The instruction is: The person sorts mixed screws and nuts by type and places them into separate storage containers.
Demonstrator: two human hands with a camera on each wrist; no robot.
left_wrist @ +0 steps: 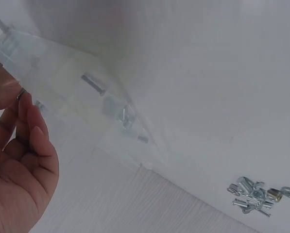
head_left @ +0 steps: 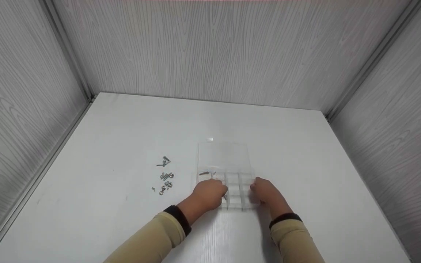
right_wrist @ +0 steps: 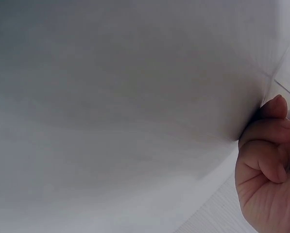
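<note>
two hands at a clear box

two arms in tan sleeves [head_left: 152, 237] with dark cuffs reach out over the white table [head_left: 122, 128]. the left hand [head_left: 209, 193] sits at the left side of a clear box [head_left: 236, 190] with little square spaces in it. in the left wrist view its fingers [left_wrist: 35, 131] are bent and close together, and the tips touch the edge of the box. the right hand [head_left: 265, 191] sits at the right side of the box. in the right wrist view its fingers [right_wrist: 268, 131] are curled in, but i cannot tell if they grip the box.

a screw [head_left: 204, 172] lies in the far left space. the clear lid [head_left: 223, 157] lies open and flat behind the box.

to the left, well apart from the box, a small pile of screws and nuts [head_left: 166, 177] lies on the table. gray wood walls [head_left: 210, 51] stand behind.
</note>
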